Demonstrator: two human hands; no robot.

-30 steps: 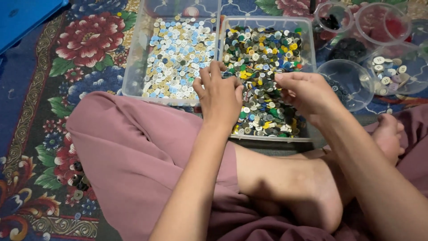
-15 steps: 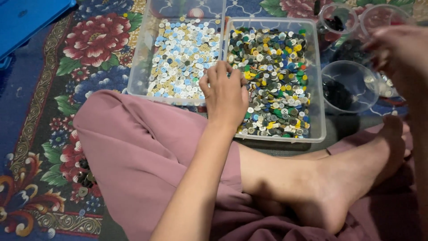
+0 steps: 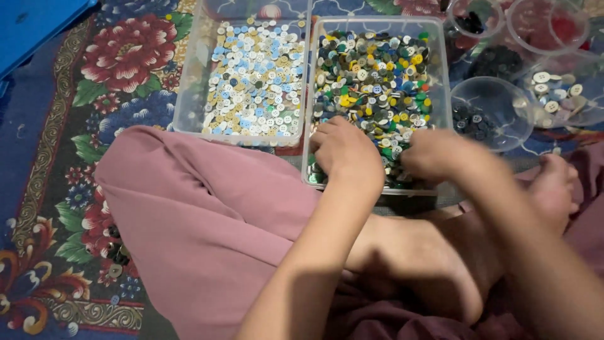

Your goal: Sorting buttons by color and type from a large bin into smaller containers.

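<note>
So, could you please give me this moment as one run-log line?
left hand: in mixed-colour button tray | right hand: blurred, same tray | beside: pale button tray, clear bowls | floor: floral rug

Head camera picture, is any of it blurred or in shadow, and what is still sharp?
In the head view, the right hand and its forearm are smeared by motion blur; the left hand is sharp, as are the mixed-colour buttons in their clear tub. Light is soft and even, with shadow only under the forearms on the pink trousers.
</note>
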